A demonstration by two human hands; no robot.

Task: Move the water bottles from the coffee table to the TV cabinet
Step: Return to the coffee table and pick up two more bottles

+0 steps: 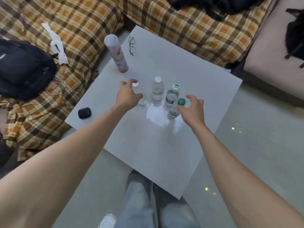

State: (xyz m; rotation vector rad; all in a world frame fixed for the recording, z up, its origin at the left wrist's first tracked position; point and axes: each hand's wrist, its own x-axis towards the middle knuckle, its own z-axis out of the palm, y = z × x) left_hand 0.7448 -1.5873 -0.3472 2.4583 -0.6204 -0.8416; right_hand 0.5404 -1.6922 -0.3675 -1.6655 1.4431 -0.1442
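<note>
Several clear water bottles stand in a row on the white coffee table point(164, 153). My left hand point(127, 95) hovers with fingers spread around the leftmost white-capped bottle point(139, 94), partly hiding it; a firm grip is not visible. A second white-capped bottle point(158, 89) stands in the middle. To its right are a bottle with a white and green cap point(171, 96) and a nearer green-capped bottle point(176, 109). My right hand point(192, 107) is open, fingers curled beside the green-capped bottle. The TV cabinet is out of view.
A tall snack tube point(117, 54), glasses point(132, 46) and a black earbud case point(84, 113) also sit on the table. A plaid-covered sofa point(74, 22) wraps the far and left sides, with a black backpack point(23, 68). My legs point(148, 203) stand at the near corner.
</note>
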